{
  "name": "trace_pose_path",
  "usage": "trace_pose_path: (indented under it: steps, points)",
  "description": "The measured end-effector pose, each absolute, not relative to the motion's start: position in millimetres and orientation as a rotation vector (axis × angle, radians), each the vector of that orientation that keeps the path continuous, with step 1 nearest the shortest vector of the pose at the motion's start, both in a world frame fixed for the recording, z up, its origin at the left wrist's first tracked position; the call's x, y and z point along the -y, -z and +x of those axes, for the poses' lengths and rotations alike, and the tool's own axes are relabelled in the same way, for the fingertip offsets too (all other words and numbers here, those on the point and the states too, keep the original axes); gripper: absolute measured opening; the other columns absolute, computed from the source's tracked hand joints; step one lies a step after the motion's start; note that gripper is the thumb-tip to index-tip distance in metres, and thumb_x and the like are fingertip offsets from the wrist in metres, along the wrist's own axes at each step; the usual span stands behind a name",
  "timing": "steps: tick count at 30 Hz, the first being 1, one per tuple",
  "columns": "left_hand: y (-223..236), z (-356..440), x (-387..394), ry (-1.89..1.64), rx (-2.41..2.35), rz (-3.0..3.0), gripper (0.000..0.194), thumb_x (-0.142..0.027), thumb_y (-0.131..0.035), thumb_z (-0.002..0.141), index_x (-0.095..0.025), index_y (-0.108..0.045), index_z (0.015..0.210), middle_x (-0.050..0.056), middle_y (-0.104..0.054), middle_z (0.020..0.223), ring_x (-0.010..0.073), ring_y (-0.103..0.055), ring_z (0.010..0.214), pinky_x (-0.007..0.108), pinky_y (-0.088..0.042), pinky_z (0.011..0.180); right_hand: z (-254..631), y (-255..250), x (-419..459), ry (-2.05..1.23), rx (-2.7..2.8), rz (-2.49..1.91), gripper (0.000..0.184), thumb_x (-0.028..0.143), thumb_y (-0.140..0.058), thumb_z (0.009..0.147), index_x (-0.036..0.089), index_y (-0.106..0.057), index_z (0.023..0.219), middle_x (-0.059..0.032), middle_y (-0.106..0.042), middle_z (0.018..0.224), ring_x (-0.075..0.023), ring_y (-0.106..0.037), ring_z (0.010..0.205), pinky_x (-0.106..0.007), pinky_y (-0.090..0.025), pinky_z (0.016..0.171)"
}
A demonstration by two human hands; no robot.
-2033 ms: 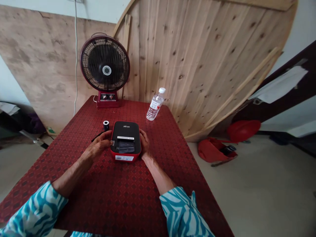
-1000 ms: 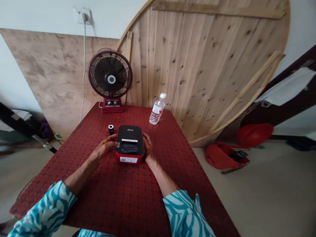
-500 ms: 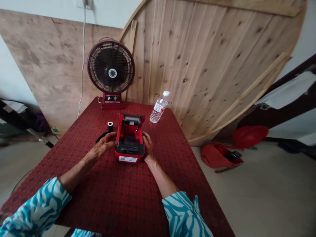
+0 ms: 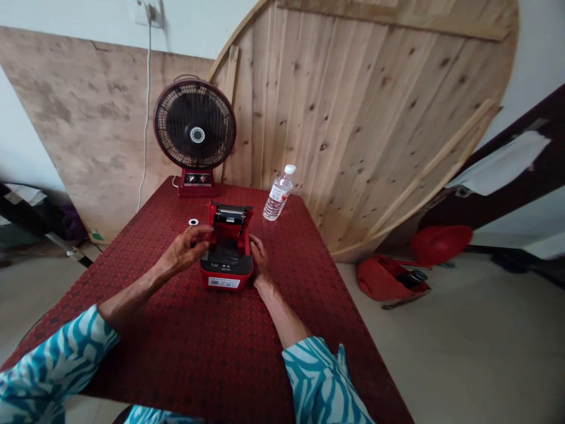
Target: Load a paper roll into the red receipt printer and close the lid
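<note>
A red and black label printer [image 4: 227, 268] stands on the table with its lid [image 4: 232, 217] raised, showing a dark strip across its inside. My right hand [image 4: 259, 258] lies along the printer's right wall and steadies it, fingers pointing away from me. At the left wall is my left hand [image 4: 188, 247], its fingers stretched out and apart over the upper edge. Whether those fingertips touch the printer is hard to tell. Just behind my left hand shows the white core of a small black roll [image 4: 193, 222]; the hand hides most of it.
A plastic water bottle [image 4: 278, 194] stands behind and right of the printer. The fan [image 4: 195, 132] is at the table's [image 4: 176, 347] far left corner, its cord running up to a wall socket [image 4: 148, 12]. A round wooden board [image 4: 353, 118] leans behind; a red bag [image 4: 379, 280] lies on the floor.
My left hand has come up from the printer's front left corner to its left wall, fingers now over the edge. My right hand keeps its place. The view has shifted slightly.
</note>
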State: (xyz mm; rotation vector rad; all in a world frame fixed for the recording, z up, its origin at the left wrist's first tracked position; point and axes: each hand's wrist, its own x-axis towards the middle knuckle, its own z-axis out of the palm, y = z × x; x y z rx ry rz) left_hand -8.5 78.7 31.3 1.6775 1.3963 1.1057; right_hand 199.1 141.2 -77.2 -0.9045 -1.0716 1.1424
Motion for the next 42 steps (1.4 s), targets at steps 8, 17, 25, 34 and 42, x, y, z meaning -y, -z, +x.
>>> trace_pose_path:
  steps: [8,17,25,34,42]
  points:
    - [-57,36,-134,-0.054,-1.645,2.465,0.042,-0.008,-0.041,0.088,-0.023,-0.065,0.119,0.008,-0.072,0.112,0.0228,-0.067,0.103,0.034,-0.051,0.089,200,83,-146,-1.123,1.077,-0.9,0.034,0.043,-0.06,0.077,0.024,-0.068,0.104,-0.0025,-0.07,0.111,-0.0212,-0.061,0.107,-0.037,-0.044,0.096]
    - [-61,51,-141,0.279,-1.663,2.516,0.028,-0.021,-0.049,0.088,-0.018,-0.071,0.105,0.017,-0.072,0.104,0.0309,-0.068,0.099,0.04,-0.053,0.081,200,83,-146,-1.13,1.083,-0.874,0.034,0.042,-0.059,0.078,0.024,-0.068,0.106,-0.003,-0.069,0.113,-0.0211,-0.061,0.107,-0.037,-0.044,0.097]
    - [-59,46,-145,0.297,-1.472,2.554,0.03,-0.022,-0.06,0.08,-0.025,-0.068,0.109,0.006,-0.071,0.113,0.0243,-0.065,0.105,0.03,-0.051,0.082,199,81,-145,-1.133,1.082,-0.884,0.036,0.043,-0.059,0.078,0.024,-0.067,0.107,-0.0025,-0.07,0.112,-0.0207,-0.061,0.106,-0.036,-0.045,0.096]
    - [-73,45,-123,0.028,-1.499,2.616,0.034,-0.021,-0.059,0.079,-0.022,-0.065,0.112,0.011,-0.069,0.112,0.029,-0.063,0.105,0.037,-0.05,0.085,201,82,-145,-1.142,1.091,-0.887,0.036,0.043,-0.06,0.077,0.024,-0.067,0.106,-0.0028,-0.07,0.111,-0.0213,-0.061,0.106,-0.036,-0.046,0.093]
    - [-105,-52,-109,-0.918,-1.657,2.192,0.036,-0.024,-0.059,0.073,-0.022,-0.065,0.108,0.002,-0.07,0.103,0.0179,-0.066,0.083,0.031,-0.052,0.079,200,78,-142,-1.196,1.042,-0.902,0.035,0.042,-0.061,0.076,0.023,-0.067,0.105,-0.0033,-0.07,0.11,-0.0211,-0.062,0.102,-0.035,-0.046,0.091]
